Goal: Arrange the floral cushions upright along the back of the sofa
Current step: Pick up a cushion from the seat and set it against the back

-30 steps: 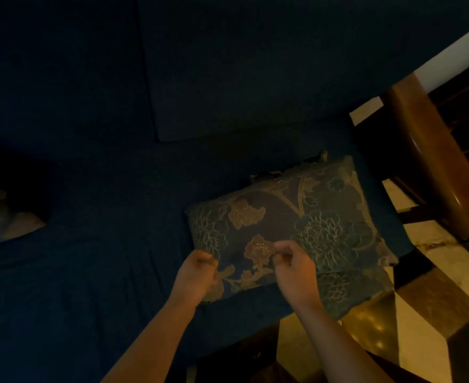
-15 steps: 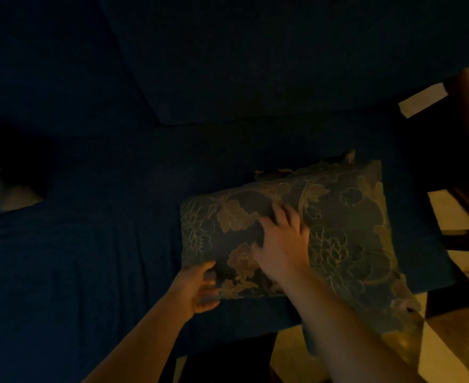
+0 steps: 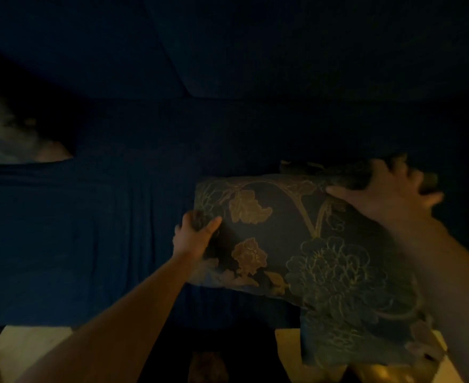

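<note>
Lying at the right end of the seat, the floral cushion (image 3: pixel 297 244) rests face up and roughly flat, its near right corner hanging past the front edge of the sofa (image 3: pixel 89 230) above the pale floor (image 3: pixel 26 346); it is not upright and is well apart from the backrest (image 3: pixel 283 51). A second patterned edge shows under it at the lower right, which may be another cushion, though the dim light prevents confirmation. The left hand (image 3: pixel 193 239) is closed on the cushion's left edge, thumb on the top face and fingers curled around and under the side, pinching the fabric. The right hand (image 3: pixel 393 200) reaches over to the far right corner, fingers spread wide across the top edge and wrapping the corner, thumb laid along the face; the far fingertips are blurred, so how firmly they grip cannot be told. Judged from this arrangement, the two holds at opposite sides suit lifting and tipping a soft, limp object without letting it fold in the middle, the far edge serving as the one to be raised toward the backrest. A pale, indistinct item (image 3: pixel 12 139) lies at the far left of the seat. The placement step appears not yet done.
</note>
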